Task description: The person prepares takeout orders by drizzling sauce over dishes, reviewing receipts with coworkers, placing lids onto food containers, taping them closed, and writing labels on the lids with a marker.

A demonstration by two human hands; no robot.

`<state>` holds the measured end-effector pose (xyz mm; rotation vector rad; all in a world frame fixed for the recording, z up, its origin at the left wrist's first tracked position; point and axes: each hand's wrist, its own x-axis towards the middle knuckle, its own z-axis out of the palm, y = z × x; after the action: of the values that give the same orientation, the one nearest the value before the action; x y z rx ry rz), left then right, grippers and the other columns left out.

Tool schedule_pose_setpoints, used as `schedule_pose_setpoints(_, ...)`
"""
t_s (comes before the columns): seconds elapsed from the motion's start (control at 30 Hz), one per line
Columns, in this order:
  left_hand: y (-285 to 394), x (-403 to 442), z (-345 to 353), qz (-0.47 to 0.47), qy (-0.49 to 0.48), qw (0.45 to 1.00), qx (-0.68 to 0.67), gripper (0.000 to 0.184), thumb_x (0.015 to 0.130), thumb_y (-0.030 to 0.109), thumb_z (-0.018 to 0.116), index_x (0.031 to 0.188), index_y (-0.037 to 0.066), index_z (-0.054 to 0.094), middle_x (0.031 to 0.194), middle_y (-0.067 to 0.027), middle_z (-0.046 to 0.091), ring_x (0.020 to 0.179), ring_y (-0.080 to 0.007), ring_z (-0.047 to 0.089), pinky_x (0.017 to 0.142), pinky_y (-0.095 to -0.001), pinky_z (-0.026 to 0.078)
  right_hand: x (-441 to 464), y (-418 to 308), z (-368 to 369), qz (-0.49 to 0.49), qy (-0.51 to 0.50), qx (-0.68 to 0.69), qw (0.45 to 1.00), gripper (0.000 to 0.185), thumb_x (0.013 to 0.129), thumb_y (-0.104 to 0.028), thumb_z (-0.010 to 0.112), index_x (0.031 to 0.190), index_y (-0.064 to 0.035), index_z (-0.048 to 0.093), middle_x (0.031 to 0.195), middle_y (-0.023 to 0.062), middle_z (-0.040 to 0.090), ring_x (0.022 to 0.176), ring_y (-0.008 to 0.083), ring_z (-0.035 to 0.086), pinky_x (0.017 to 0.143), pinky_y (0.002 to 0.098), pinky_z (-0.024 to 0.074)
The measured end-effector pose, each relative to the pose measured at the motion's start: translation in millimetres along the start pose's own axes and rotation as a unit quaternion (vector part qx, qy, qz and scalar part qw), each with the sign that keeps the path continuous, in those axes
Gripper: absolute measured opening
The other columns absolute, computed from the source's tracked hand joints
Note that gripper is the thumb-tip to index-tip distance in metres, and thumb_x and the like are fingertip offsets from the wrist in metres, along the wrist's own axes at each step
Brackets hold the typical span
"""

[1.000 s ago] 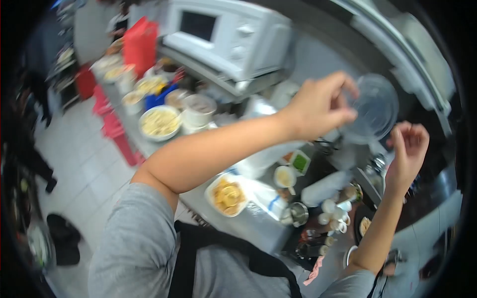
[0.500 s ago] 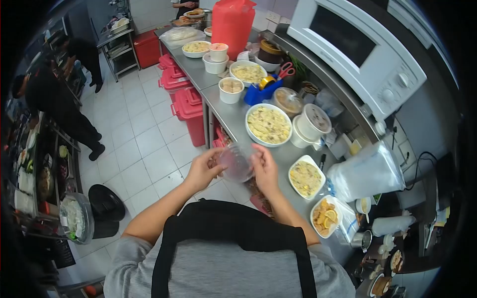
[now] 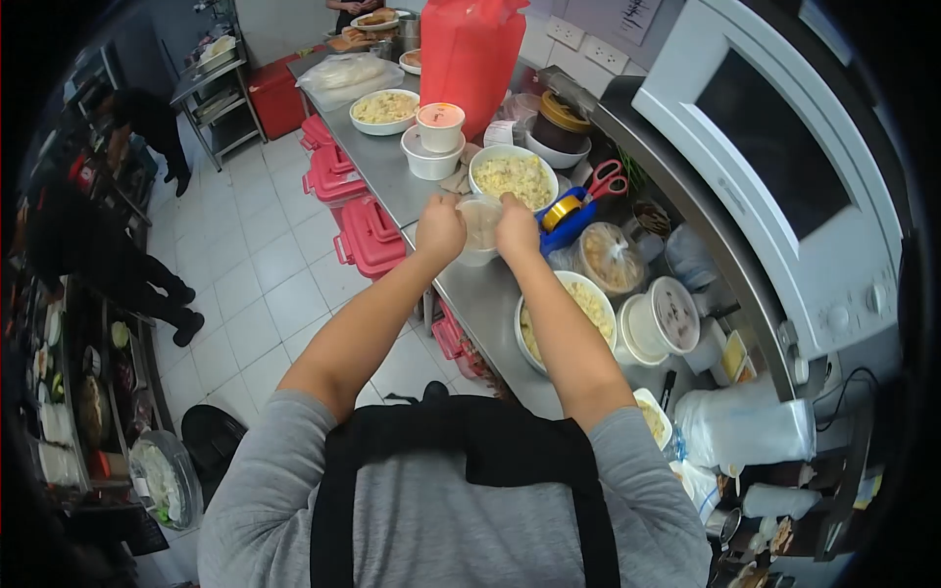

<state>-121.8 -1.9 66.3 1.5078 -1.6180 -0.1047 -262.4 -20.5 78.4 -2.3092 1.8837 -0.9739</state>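
Observation:
Both hands meet at a clear plastic lid (image 3: 480, 218) over a round white tub (image 3: 478, 257) near the counter's front edge. My left hand (image 3: 440, 229) grips the lid's left side, fingers curled. On its right side my right hand (image 3: 517, 229) holds the rim. The lid lies over the tub's top; whether it is pressed down is not clear. Just behind the hands stands a white bowl of yellow food (image 3: 512, 176). To the right are red scissors (image 3: 607, 180) and yellow tape (image 3: 562, 213) in a blue holder (image 3: 570, 231).
Lidded tubs (image 3: 432, 152), another food bowl (image 3: 383, 111) and a red bag (image 3: 470, 64) stand farther back. A bowl (image 3: 588, 306) is under my right forearm. The microwave (image 3: 765, 147) is at right. Pink bins (image 3: 370, 238) line the counter; two people in black are at left.
My hands have moved from the microwave side, past my body, and forward to the tub, carrying the clear lid. The lid now lies over the tub.

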Motion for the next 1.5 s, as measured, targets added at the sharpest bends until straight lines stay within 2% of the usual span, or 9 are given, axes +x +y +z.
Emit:
schedule_pose_setpoints(0.2,-26,12,24,-0.028,-0.082,0.996,-0.014,0.024,0.076,0.004,0.054,0.099,0.001,0.060,0.097,-0.0193,0.052,0.082,-0.0368,0.056,0.074,-0.0425,0.047,19,15,31,0.014,-0.112,-0.063,0.992,0.018,0.081,-0.005,0.046,0.097,-0.0017,0.053,0.091,0.0227,0.059,0.083,0.0373,0.062,0.071,0.0427,0.0510)
schedule_pose_setpoints(0.4,-64,26,12,0.276,-0.191,0.934,-0.123,0.054,0.078,0.024,0.061,0.125,0.001,0.045,0.125,-0.0206,0.044,0.116,-0.0374,0.044,0.097,-0.0413,0.036,10,-6,32,0.026,-0.110,-0.008,0.994,0.024,0.081,-0.006,0.046,0.104,-0.0041,0.054,0.094,0.0209,0.059,0.083,0.0381,0.061,0.072,0.0432,0.0503)
schedule_pose_setpoints(0.53,-66,39,-11,0.301,-0.284,0.907,-0.071,0.091,0.063,0.044,0.073,0.134,0.003,0.033,0.135,-0.0186,0.036,0.127,-0.0358,0.032,0.102,-0.0436,0.028,-6,-2,57,0.076,-0.042,0.117,0.989,0.030,0.086,-0.008,0.045,0.115,-0.0037,0.052,0.103,0.0182,0.060,0.088,0.0323,0.061,0.078,0.0376,0.0486)
schedule_pose_setpoints(0.63,-58,54,-15,0.325,-0.331,0.885,-0.023,0.103,0.054,0.052,0.076,0.133,0.002,0.033,0.131,-0.0188,0.038,0.123,-0.0353,0.035,0.101,-0.0445,0.030,-28,-14,66,0.312,0.027,0.455,0.834,0.032,0.093,-0.015,0.041,0.120,-0.0016,0.051,0.109,0.0145,0.059,0.094,0.0223,0.059,0.084,0.0314,0.0452)
schedule_pose_setpoints(0.73,-53,61,-14,0.334,-0.375,0.865,-0.004,0.104,0.051,0.052,0.077,0.131,0.002,0.034,0.125,-0.0195,0.039,0.120,-0.0348,0.037,0.099,-0.0444,0.031,-40,-41,72,0.414,0.155,0.558,0.703,0.035,0.097,-0.022,0.037,0.118,0.0012,0.052,0.108,0.0115,0.059,0.098,0.0161,0.055,0.087,0.0280,0.0422)
schedule_pose_setpoints(1.03,-69,74,2,0.370,-0.409,0.824,-0.133,0.106,0.049,0.048,0.078,0.131,0.000,0.032,0.124,-0.0190,0.038,0.118,-0.0357,0.037,0.099,-0.0409,0.033,-46,-37,94,0.379,0.192,0.372,0.825,0.036,0.096,-0.026,0.038,0.112,0.0011,0.055,0.096,0.0100,0.062,0.088,0.0162,0.057,0.078,0.0292,0.0454)
schedule_pose_setpoints(1.17,-68,103,19,0.466,-0.468,0.734,-0.160,0.107,0.049,0.050,0.079,0.132,0.001,0.032,0.126,-0.0169,0.039,0.119,-0.0343,0.038,0.100,-0.0412,0.033,-30,-34,75,0.467,0.144,0.522,0.699,0.031,0.095,-0.023,0.042,0.104,0.0003,0.058,0.085,0.0057,0.061,0.074,0.0129,0.052,0.069,0.0291,0.0432)
schedule_pose_setpoints(1.3,-66,98,17,0.399,-0.534,0.736,-0.121,0.108,0.048,0.051,0.079,0.132,0.003,0.031,0.128,-0.0170,0.039,0.120,-0.0344,0.037,0.100,-0.0417,0.032,-27,-32,91,0.445,0.204,0.376,0.787,0.026,0.093,-0.022,0.043,0.099,0.0009,0.055,0.087,0.0095,0.059,0.078,0.0159,0.054,0.072,0.0309,0.0424)
schedule_pose_setpoints(1.5,-77,96,26,0.468,-0.371,0.765,-0.240,0.087,0.058,0.045,0.076,0.127,0.005,0.041,0.125,-0.0171,0.043,0.115,-0.0344,0.042,0.095,-0.0398,0.037,-27,-45,71,0.345,0.334,0.112,0.870,0.021,0.090,-0.018,0.048,0.098,0.0016,0.048,0.092,0.0156,0.056,0.085,0.0217,0.055,0.076,0.0338,0.0423)
